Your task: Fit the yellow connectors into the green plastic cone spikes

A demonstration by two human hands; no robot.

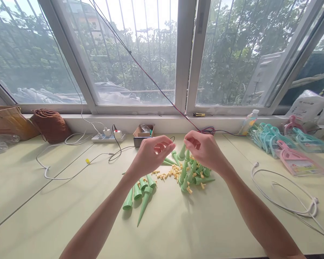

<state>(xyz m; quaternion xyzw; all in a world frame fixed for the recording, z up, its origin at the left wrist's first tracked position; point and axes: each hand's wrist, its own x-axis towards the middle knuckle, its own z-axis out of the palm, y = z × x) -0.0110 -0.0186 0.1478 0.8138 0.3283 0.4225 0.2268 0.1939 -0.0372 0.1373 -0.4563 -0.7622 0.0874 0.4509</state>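
My right hand (pixel 203 148) is closed, its thumb and fingertips pinched at the narrow upper end of a green plastic spike (pixel 181 153) whose wide end points down. My left hand (pixel 154 151) is raised to the left of it, thumb and index finger brought together; whatever lies between them, if anything, is too small to make out. Under the right hand sits a heap of green spikes (pixel 191 172), some upright, some lying. Small yellow valve pieces (pixel 167 174) are scattered between the hands. Several more spikes (pixel 143 187) lie below my left hand, some with yellow pieces attached.
Behind the hands are a small cardboard box (pixel 148 130) and a dark flat device (pixel 140 141). A power strip (pixel 109 137) with cables and a brown pouch (pixel 50 125) are at left. Small dustpans (pixel 294 156), a bottle (pixel 250 121) and a white cable (pixel 283 205) lie right.
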